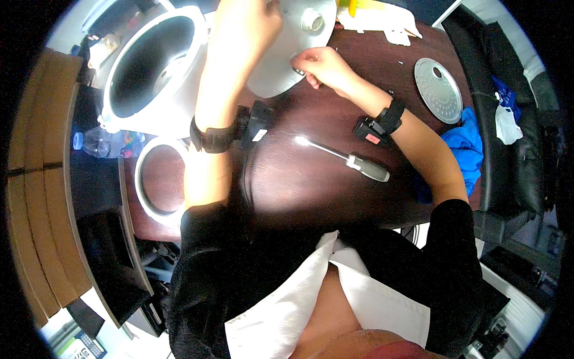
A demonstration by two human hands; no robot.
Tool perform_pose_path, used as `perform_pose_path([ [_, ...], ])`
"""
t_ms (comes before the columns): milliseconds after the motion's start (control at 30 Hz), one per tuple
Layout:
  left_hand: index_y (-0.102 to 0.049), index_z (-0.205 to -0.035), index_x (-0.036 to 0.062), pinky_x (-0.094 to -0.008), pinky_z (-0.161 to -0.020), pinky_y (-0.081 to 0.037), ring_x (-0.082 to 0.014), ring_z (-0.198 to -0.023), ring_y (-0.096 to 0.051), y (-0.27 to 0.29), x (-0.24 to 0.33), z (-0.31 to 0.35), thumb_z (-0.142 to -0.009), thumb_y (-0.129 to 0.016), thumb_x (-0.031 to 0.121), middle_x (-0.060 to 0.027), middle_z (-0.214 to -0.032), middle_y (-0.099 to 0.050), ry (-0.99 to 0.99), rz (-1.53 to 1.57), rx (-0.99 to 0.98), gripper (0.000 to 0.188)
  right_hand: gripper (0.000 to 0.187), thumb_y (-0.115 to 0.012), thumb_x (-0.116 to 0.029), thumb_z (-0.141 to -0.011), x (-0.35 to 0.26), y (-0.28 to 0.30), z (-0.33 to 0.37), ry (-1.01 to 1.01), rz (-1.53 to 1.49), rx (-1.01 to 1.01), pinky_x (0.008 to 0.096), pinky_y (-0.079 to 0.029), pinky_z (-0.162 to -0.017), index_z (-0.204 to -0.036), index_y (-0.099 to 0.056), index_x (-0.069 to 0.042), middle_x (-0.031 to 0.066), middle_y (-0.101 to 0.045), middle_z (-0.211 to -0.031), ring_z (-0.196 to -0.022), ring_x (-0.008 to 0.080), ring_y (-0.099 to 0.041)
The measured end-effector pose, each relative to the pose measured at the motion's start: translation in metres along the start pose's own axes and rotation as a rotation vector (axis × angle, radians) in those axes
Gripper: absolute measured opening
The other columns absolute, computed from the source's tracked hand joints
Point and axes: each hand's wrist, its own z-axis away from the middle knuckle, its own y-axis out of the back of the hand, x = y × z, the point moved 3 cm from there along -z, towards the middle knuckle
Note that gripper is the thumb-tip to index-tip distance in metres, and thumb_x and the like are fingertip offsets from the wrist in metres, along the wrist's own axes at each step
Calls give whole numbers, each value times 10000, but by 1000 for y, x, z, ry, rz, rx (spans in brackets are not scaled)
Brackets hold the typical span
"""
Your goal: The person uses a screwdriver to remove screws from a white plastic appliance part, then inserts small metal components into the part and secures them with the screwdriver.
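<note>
With the white pot (186, 102), ring (141, 179) and perforated disc (441, 96) lying separate, unjoined, work seems partway, at the silver panel (272, 75) on the bench (287, 185), where the left hand (248, 21) curls and the right hand (320, 66) bunches its fingertips, grips unclear.

The bench (299, 194) had a dark red-brown, grained top. Near its middle lay a screwdriver (368, 168), tip toward the far left, its handle grey and white. To the right sat a round perforated metal disc (441, 97), with a bunched blue cloth (469, 151) just beside it at the edge. On the left stood a white round pot (185, 99), dark inside, with a pale ring (140, 182) lying flat in front. Crumpled white sheeting (382, 17) lay at the far side.
</note>
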Motion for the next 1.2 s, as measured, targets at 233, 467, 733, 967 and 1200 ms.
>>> perform_pose_path([
  [233, -626, -891, 10, -448, -702, -496, -396, -773, -630, 4, -4, -2, -795, -575, 88, -229, -781, -638, 22, -37, 5, 134, 219, -609, -184, -875, 1, -10, 5, -99, 19, 108, 240, -414, -430, -886, -631, 34, 9, -516, -582, -474, 90, -498],
  [467, -630, -893, 12, -448, -704, -498, -395, -767, -632, 2, -2, -1, -802, -577, 99, -224, -781, -642, 18, -45, -3, 136, 208, -610, -175, -862, 4, 7, 12, -134, 321, 64, 236, -423, -398, -880, -630, 31, 16, -534, -575, -439, 90, -510],
  [733, -629, -903, 5, -444, -705, -500, -392, -771, -634, 3, -3, 0, -806, -569, 89, -224, -791, -643, 16, -13, 10, 141, 220, -637, -179, -841, -2, 18, 17, 43, 710, 100, 291, -458, -432, -849, -607, 38, 89, -584, -573, -443, 147, -562],
  [967, -630, -925, -1, -442, -710, -502, -387, -778, -637, 3, -3, 0, -808, -567, 86, -229, -794, -642, 19, -29, 6, 159, 264, -682, -208, -816, -1, 16, 14, 273, 915, 163, 346, -506, -576, -865, -622, 44, 182, -631, -673, -580, 261, -637],
  [1200, -628, -917, -4, -441, -707, -502, -388, -775, -635, 2, -3, 0, -804, -564, 83, -228, -793, -642, -7, -31, 51, 156, 248, -680, -208, -807, 4, 13, 4, 200, 1045, 193, 393, -515, -672, -803, -650, 39, 207, -642, -742, -707, 332, -656],
])
